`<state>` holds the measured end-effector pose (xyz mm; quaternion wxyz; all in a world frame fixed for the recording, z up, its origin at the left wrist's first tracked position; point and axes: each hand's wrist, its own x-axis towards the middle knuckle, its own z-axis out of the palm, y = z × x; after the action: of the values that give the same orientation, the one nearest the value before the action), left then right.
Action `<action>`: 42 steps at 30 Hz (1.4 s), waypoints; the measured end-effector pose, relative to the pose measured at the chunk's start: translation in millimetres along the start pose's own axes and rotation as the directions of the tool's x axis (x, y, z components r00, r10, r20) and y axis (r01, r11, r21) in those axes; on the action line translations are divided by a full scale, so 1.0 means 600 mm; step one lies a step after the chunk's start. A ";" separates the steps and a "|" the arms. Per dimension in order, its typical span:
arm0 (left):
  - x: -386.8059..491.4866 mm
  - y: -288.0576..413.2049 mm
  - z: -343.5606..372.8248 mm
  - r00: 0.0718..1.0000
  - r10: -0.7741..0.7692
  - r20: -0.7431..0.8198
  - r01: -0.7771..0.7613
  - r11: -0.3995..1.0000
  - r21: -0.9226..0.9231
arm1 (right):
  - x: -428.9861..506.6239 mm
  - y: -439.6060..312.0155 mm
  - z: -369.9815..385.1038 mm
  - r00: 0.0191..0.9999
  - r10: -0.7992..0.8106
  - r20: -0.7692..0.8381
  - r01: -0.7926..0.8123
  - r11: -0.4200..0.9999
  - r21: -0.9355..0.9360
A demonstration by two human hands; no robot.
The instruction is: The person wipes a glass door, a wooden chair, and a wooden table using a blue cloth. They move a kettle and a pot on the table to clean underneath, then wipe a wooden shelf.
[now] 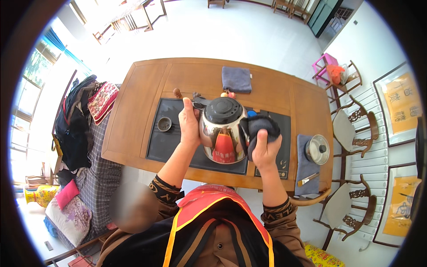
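Observation:
A shiny steel electric kettle [218, 143] with a black lid [223, 110] is held up over a black tea tray [170, 143]. My left hand [190, 125] grips it on the left, by its black handle, thumb pointing up; the fingers are mostly hidden behind. In my right hand [267, 150] a bunched black cloth [263, 128] presses against the kettle's right side. A small dark tea cup [164, 124] sits on the tray, left of my left hand. Behind the kettle stand a small brown figurine [177, 93] and a pinkish round ornament [231, 95].
The wooden table [140, 96] carries a folded grey-blue towel [236, 79] at its far side. On the right, another towel [302, 187] bears a lidded pot [313, 150] and a flat brush [308, 179]. Wooden chairs [345, 130] line the right; a cloth-covered couch [100, 167] stands left.

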<state>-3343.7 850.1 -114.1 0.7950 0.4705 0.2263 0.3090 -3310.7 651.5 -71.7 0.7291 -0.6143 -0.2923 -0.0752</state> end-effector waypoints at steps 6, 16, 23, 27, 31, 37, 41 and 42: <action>0.005 0.091 0.037 0.965 -0.194 0.175 0.230 0.948 -0.221 | -0.072 -0.050 0.035 0.973 0.126 -0.192 -0.037 0.911 0.411; -0.006 0.124 0.060 0.776 -0.243 0.582 0.418 0.889 -0.187 | -0.026 -0.144 -0.006 0.907 0.095 0.409 -0.116 0.993 0.027; -0.044 0.122 0.091 0.744 -0.327 0.583 0.402 0.916 0.000 | 0.038 -0.174 0.009 0.803 0.402 0.441 -0.490 0.865 0.105; -0.058 0.135 0.116 0.735 -0.468 0.492 0.577 0.812 -0.091 | 0.059 -0.144 -0.001 0.771 0.445 0.455 -0.571 0.799 0.187; 0.010 0.139 0.069 0.534 -0.265 0.803 0.577 0.808 -0.118 | 0.016 -0.115 -0.009 0.758 0.537 0.371 -0.611 0.783 0.114; 0.054 0.146 0.066 0.531 -0.056 0.845 0.577 0.754 -0.313 | -0.104 -0.114 0.029 0.972 0.064 0.226 -0.104 0.980 0.170; 0.023 0.177 0.093 0.516 -0.081 0.853 0.534 0.809 -0.246 | -0.124 -0.123 0.018 0.913 -0.139 0.382 0.148 0.989 0.005; 0.024 0.184 0.090 0.452 -0.044 0.891 0.461 0.867 -0.191 | -0.111 -0.124 0.022 0.919 -0.093 0.383 0.065 0.994 0.087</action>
<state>-3329.4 867.9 7.3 0.9153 0.3435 -0.2032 -0.0546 -3404.4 630.0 -42.1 0.6755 -0.5778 -0.4573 0.0285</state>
